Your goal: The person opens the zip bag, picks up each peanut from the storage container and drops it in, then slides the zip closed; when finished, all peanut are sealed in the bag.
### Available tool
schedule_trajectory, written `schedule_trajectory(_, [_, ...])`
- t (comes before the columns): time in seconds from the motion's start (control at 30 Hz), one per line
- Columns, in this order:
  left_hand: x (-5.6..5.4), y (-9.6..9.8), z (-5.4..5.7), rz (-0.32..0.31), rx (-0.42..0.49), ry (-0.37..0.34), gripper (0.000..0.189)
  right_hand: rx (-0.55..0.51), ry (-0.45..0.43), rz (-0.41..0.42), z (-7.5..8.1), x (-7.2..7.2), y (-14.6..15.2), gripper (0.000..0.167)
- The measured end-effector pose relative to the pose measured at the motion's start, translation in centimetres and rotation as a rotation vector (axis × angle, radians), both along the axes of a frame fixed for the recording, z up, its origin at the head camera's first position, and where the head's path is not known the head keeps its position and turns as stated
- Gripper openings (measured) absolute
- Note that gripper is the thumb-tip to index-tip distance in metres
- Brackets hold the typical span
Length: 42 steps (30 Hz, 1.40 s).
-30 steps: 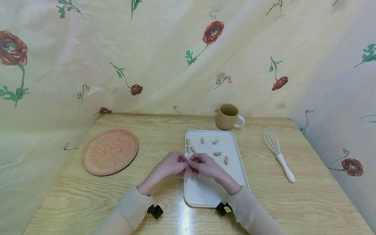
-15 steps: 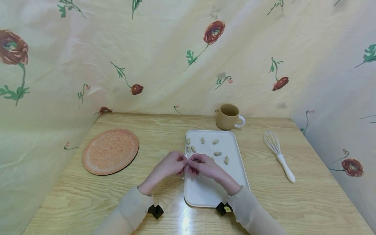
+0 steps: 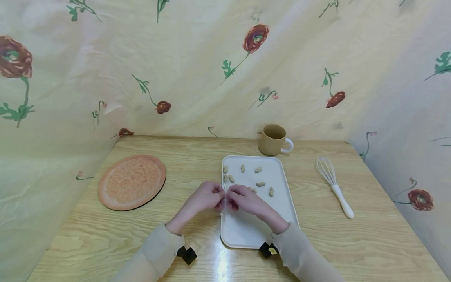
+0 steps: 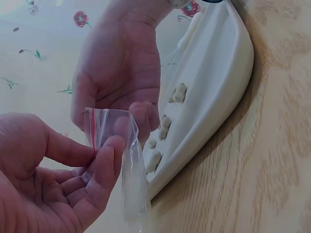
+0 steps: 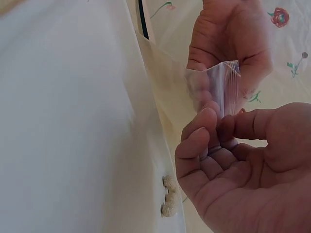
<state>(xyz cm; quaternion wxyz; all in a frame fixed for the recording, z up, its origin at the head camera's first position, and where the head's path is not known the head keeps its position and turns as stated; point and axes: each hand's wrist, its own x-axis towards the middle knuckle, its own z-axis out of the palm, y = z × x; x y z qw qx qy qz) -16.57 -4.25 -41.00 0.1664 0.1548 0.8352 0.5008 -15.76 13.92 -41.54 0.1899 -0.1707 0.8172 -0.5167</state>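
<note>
A clear zip-lock bag (image 4: 134, 187) with a red line along its zip hangs upright between my hands. Thumb and fingers of my left hand (image 3: 207, 196) pinch its top edge at the zip. From the other side, my right hand (image 3: 246, 200) pinches the same top edge, its thumb against its fingers in the right wrist view. Both hands are above the left edge of a white tray (image 3: 243, 237). Several unshelled peanuts (image 3: 260, 184) lie scattered over the tray's far half, some partly hidden behind my right hand. No contents show in the bag.
Behind the tray stands a tan mug (image 3: 271, 141) with a white handle. A white whisk (image 3: 340, 197) lies to the right, and a round orange-pink mat (image 3: 132, 182) to the left. Flower-patterned cloth (image 3: 197, 70) hangs along the table's back and sides.
My fingertips have drawn slightly apart, so a strip of the bag now shows between them in the head view. The tray and peanuts have stayed where they were.
</note>
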Motion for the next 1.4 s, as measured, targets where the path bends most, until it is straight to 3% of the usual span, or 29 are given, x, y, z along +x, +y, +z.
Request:
schedule_trajectory(0.23, [-0.5, -0.5, -0.3, 0.066, 0.063, -0.113, 0.017, 0.027, -0.018, -0.054, -0.1, -0.2, 0.2, 0.026])
schedule_trajectory(0.3, [-0.6, -0.8, -0.2, 0.074, 0.055, -0.113, 0.015, 0.037, -0.025, -0.066, -0.1, -0.3, 0.3, 0.027])
schedule_trajectory(0.47, [-0.6, -1.3, 0.3, 0.056, -0.003, -0.11, 0.014, 0.064, -0.034, -0.086, -0.1, -0.6, 0.7, 0.028])
schedule_trajectory(0.8, [-0.6, -2.0, 0.9, 0.015, -0.062, -0.192, 0.02, 0.032, -0.036, -0.077, 0.0, -0.7, 1.2, 0.027])
schedule_trajectory(1.1, [-0.5, -2.5, 1.3, -0.001, -0.07, -0.218, 0.02, 0.037, -0.05, -0.106, -0.2, -1.0, 1.6, 0.026])
schedule_trajectory(1.4, [-0.2, -3.0, 2.3, 0.012, -0.139, -0.176, 0.02, 0.061, -0.05, -0.1, -0.1, -0.9, 1.6, 0.026])
